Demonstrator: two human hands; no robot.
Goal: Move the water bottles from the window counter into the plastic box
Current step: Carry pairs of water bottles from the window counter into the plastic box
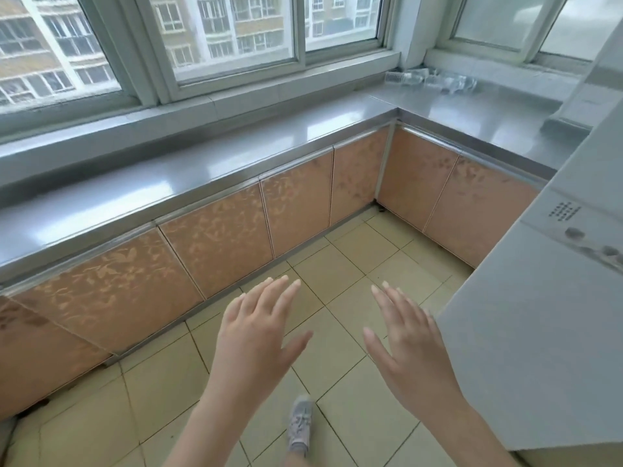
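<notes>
Several clear water bottles lie on their sides in the far corner of the steel window counter, under the right-hand window. My left hand and my right hand are held out in front of me over the tiled floor, palms down, fingers straight and spread, holding nothing. Both hands are well short of the bottles. No plastic box is in view.
The counter runs along the window and turns right at the corner, above orange patterned cabinet doors. A tall white appliance with round knobs stands close on my right. A grey shoe shows on the beige floor tiles.
</notes>
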